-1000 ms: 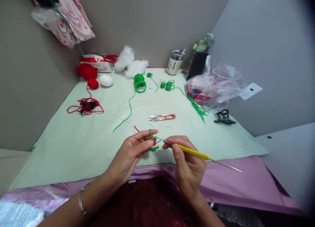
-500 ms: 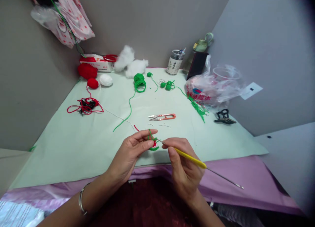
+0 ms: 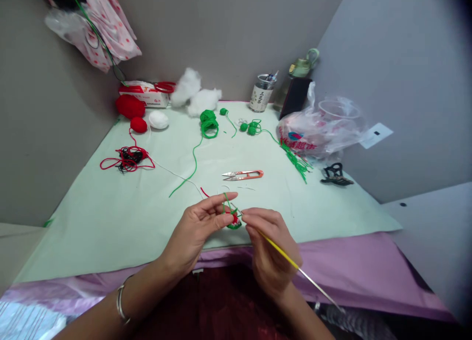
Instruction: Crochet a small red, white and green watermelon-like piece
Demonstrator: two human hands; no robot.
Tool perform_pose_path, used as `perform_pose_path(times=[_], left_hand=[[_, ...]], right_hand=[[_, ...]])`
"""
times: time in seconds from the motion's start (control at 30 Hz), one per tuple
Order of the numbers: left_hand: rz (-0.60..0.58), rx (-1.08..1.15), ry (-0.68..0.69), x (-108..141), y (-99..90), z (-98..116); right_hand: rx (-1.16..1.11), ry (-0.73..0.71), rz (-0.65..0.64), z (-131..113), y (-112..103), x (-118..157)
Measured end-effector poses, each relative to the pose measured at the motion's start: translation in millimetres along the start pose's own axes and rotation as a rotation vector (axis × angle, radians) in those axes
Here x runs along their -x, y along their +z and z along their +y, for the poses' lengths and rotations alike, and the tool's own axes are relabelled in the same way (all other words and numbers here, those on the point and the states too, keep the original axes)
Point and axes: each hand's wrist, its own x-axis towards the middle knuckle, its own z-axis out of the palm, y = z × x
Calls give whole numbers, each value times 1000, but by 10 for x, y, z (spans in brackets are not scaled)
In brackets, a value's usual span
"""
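Between thumb and fingers, my left hand (image 3: 201, 222) pinches a small crochet piece (image 3: 234, 222), red in the middle with white and green edging. Green yarn loops over its raised index finger. My right hand (image 3: 275, 246) is closed around a crochet hook (image 3: 278, 250) with a yellow handle and metal ends. The hook's upper tip is at the green yarn by the piece; exactly how it sits in the stitch is too small to tell. Just beyond the hands lies a pair of orange thread snips (image 3: 243, 175), with short yarn scraps near it.
Red yarn balls (image 3: 131, 107), a white yarn ball (image 3: 159, 120) and tangled red and black yarn (image 3: 129, 158) lie left. Green yarn (image 3: 209, 123) and white stuffing (image 3: 204, 101) sit at the back. A plastic bag (image 3: 313, 133) and black hair claw (image 3: 336, 175) are right.
My right hand has turned, swinging the hook's lower end down and to the left. The crochet piece has tilted and shifted slightly right and down in my left hand.
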Motion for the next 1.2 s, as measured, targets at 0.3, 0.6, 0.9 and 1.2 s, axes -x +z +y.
perform_pose_path(times=[0.3, 0.6, 0.9, 1.2], left_hand=[[-53, -106, 72, -15, -47, 29], [-34, 65, -45, 20, 63, -12], [1, 87, -63, 2, 55, 31], [2, 78, -99, -1, 26, 25]], right_hand=[[-42, 57, -98, -29, -59, -61], [86, -38, -40, 47, 23, 27], [-129, 124, -43, -37, -87, -106], [-119, 142, -11, -70, -125, -86]])
